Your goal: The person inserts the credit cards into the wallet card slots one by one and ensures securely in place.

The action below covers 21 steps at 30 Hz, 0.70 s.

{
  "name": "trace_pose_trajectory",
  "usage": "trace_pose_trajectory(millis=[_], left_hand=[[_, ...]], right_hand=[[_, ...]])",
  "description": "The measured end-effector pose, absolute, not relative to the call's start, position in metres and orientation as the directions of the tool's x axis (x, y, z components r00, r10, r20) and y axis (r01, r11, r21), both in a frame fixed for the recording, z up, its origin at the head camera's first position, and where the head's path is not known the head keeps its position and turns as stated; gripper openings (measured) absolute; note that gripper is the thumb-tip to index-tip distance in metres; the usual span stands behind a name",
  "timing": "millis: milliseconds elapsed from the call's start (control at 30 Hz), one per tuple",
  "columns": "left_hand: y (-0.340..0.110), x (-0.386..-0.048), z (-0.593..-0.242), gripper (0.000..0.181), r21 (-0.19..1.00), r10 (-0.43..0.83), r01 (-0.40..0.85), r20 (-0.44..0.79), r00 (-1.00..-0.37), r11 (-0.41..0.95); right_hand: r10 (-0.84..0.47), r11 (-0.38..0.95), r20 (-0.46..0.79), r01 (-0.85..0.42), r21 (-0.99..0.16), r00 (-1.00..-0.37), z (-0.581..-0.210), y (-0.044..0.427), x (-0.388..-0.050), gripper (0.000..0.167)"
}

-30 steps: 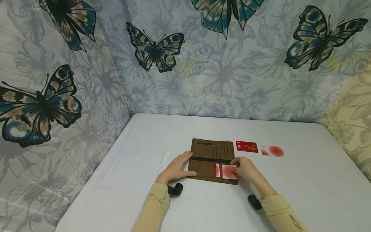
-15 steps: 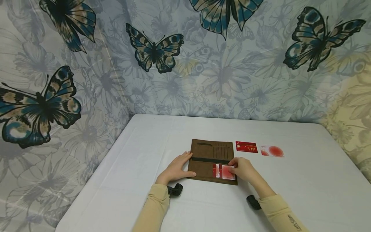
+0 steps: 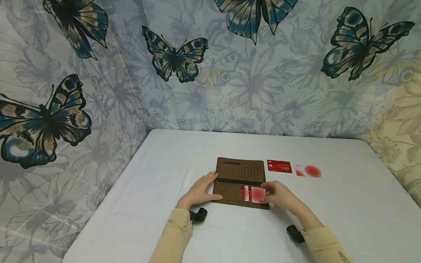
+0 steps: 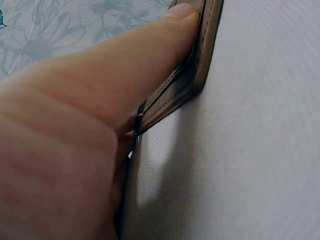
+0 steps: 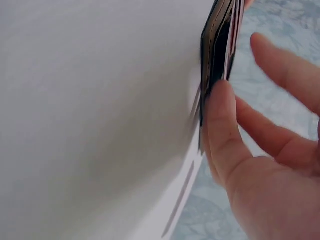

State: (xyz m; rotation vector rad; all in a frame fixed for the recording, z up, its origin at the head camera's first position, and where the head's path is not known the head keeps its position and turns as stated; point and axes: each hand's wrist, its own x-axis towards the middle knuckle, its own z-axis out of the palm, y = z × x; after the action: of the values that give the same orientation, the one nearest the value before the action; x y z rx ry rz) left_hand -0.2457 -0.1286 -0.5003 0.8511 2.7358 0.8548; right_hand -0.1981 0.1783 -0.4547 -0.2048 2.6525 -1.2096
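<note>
A brown wallet (image 3: 230, 193) lies opened flat, a dark strip across its middle. Red and white cards (image 3: 257, 194) sit in its lower right part. The left hand (image 3: 198, 190) rests at the wallet's left edge, fingers spread, thumb on the lower flap; in the left wrist view the thumb (image 4: 150, 60) presses on the stitched leather (image 4: 202, 55). At the right edge is the right hand (image 3: 279, 195), its fingertips beside the cards. The right wrist view shows a finger of this hand (image 5: 250, 165) touching the wallet's edge (image 5: 209, 50), another finger raised away from it.
On the white table (image 3: 138, 204), right of the wallet's top, lie a red VIP card (image 3: 279, 166) and a white card with a red circle (image 3: 309, 171). A butterfly-patterned cloth (image 3: 197, 102) hangs behind. Each wrist wears a dark device.
The right hand has shifted slightly right and down, its wrist swinging outward, and its fingers cover less of the card. The left hand has stayed in place on the wallet.
</note>
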Motion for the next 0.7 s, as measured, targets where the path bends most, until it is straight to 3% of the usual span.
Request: trace_pose_trajectory(millis=[333,700], left_hand=[[-0.128,-0.247,-0.501,0.089,0.552,0.557,0.476,0.025,-0.83,0.685],[-0.129,-0.247,-0.501,0.089,0.552,0.559,0.479,0.027,-0.829,0.683]], right_hand=[[-0.247,0.571,-0.18,0.007,-0.821,-0.952,-0.457,0.189,-0.189,0.067],[-0.272,0.57,-0.184,-0.004,-0.822,-0.945,-0.453,0.195,-0.177,0.075]])
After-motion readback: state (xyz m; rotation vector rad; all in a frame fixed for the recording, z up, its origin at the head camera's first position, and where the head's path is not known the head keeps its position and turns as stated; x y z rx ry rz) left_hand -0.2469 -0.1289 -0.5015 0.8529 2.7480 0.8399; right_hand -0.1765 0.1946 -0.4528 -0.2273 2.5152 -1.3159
